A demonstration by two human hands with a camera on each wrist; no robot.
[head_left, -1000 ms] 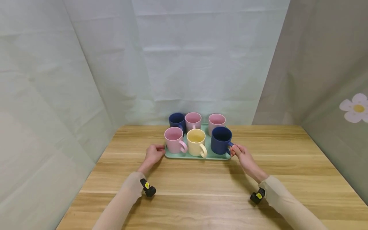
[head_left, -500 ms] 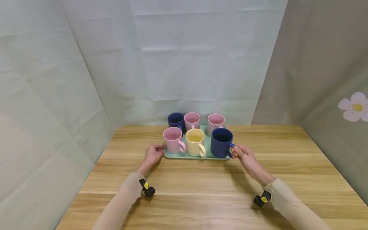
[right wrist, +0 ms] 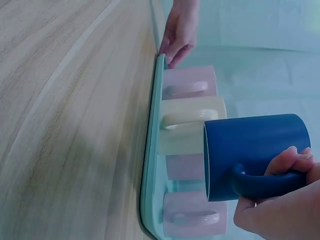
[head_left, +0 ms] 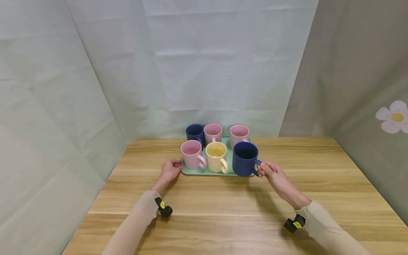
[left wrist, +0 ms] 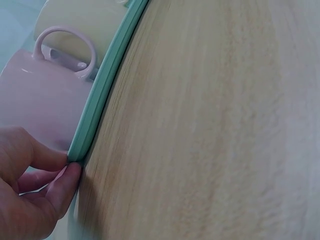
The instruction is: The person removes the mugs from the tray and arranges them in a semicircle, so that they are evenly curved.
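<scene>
Where the right-hand grip [head_left: 270, 174] closes, entry one: the curved handle [right wrist: 262, 186] of a navy-blue cylindrical mug [head_left: 243, 164], nearly upright, held above the front right part of a mint-green rectangular tray [head_left: 202, 173].

Change: over the last second the mug has come up and toward the wearer; judged lifted, no longer among the standing pieces.

Left-hand grip [head_left: 170, 170]: pinches the tray's front left corner, apparently steadying it.

Remaining pieces: glossy pink mug [head_left: 190, 157] and pale-yellow mug [head_left: 214, 161] in front; second navy mug [head_left: 193, 135] and two pink mugs [head_left: 213, 134] behind; wood-grained surface [head_left: 204, 219] beneath.

By view: right wrist shows space under the raised base, unclear from the head; left wrist shows the pinch in detail.
</scene>
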